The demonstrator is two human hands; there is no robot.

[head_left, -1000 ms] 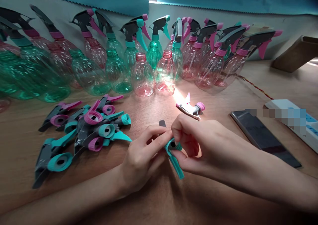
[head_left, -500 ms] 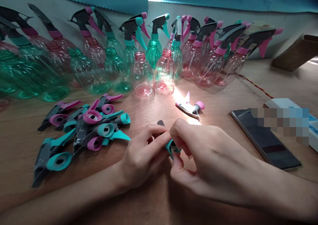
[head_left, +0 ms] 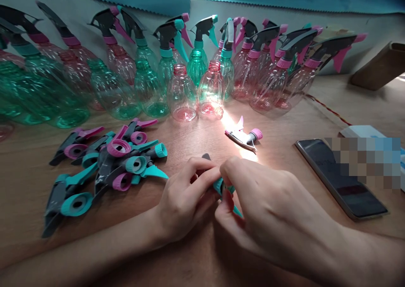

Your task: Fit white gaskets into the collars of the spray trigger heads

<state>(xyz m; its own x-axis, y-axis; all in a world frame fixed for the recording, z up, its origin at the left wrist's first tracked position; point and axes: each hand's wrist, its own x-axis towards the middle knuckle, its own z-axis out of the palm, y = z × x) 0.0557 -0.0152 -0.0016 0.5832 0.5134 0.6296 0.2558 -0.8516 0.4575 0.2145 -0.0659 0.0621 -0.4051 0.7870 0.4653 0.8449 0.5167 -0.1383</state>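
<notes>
A teal-and-grey trigger spray head [head_left: 218,185] is held low over the table by my left hand [head_left: 180,198], whose fingers wrap around its body. Its grey tail end pokes out above my left fingers. My right hand [head_left: 268,207] bends over the spray head, thumb and forefinger pinched together at the opening of its teal collar. What lies between those fingertips is hidden. A sliver of the teal trigger [head_left: 237,211] shows beneath my right hand. Beyond my hands, a single pink-and-grey spray head [head_left: 243,138] lies on its side in a bright patch of light.
At left, several loose pink and teal spray heads [head_left: 107,164] form a pile. Clear pink bottles [head_left: 182,95] and green bottles [head_left: 155,93], some with spray heads fitted, line the back. A phone [head_left: 340,179] lies at right beside a white power strip [head_left: 360,131].
My right thumb and forefinger have closed in on the teal collar, and more of the teal trigger shows below. My left hand keeps its hold. The view has shifted slightly.
</notes>
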